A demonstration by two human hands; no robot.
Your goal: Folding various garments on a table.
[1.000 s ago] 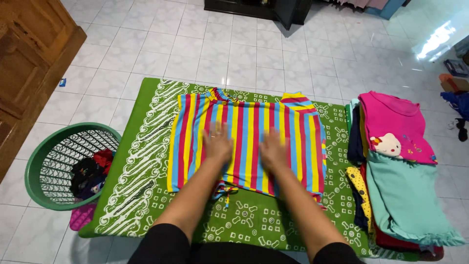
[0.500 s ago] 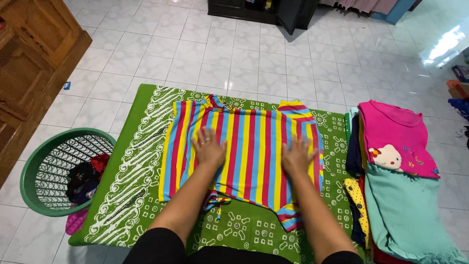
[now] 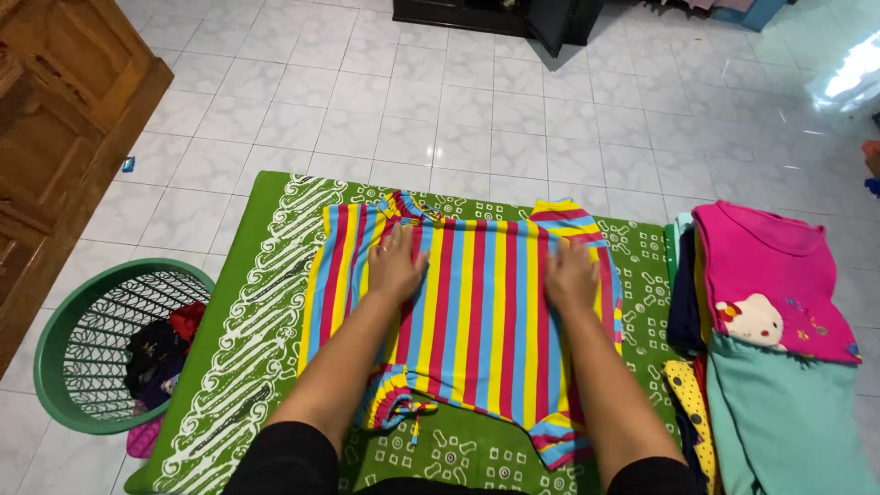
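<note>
A striped shirt (image 3: 477, 312) in red, yellow, blue and pink lies flat on a green patterned mat (image 3: 247, 312). My left hand (image 3: 396, 264) presses flat on the shirt's upper left, near the collar. My right hand (image 3: 570, 277) presses flat on its upper right, near the sleeve. Both palms face down with fingers spread, and neither hand grips anything.
A green laundry basket (image 3: 64, 330) with dark clothes stands left of the mat. A stack of folded clothes lies to the right, topped by a pink shirt (image 3: 770, 275) and a teal garment (image 3: 788, 422). A wooden door (image 3: 55, 137) is at far left, dark furniture (image 3: 495, 14) at the back.
Both hands slid up the shirt and apart, from its lower middle toward the shoulders. The shirt lies flatter now.
</note>
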